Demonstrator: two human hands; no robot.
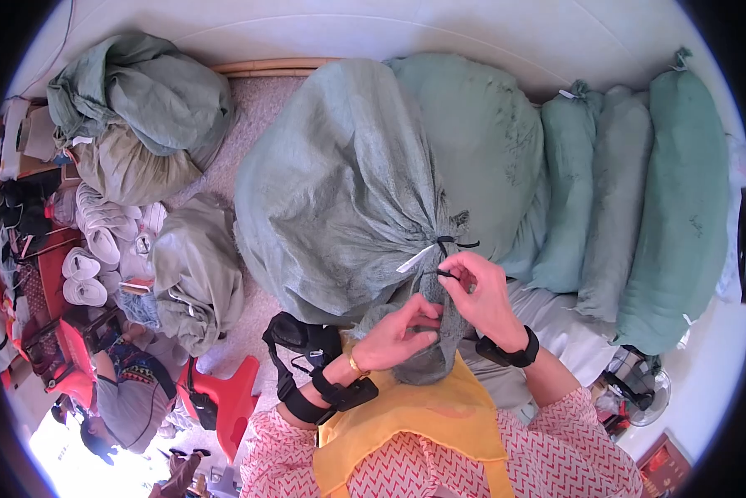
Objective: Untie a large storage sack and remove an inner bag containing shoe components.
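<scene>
A large grey-green woven sack bulges in front of me, its neck gathered and bound with a black cord. Beside the binding a white tag sticks out. Thumb and fingers of my right hand pinch a dark piece of cord just below the binding. My left hand is curled at the sack's bunched mouth, which hangs down toward my yellow apron; its fingertips press on the cloth and are partly hidden. Both wrists wear black straps with small devices.
Several filled green sacks stand along the wall at right. More sacks lie at far left, near white shoes. A red stool and a seated person are at lower left. A fan stands lower right.
</scene>
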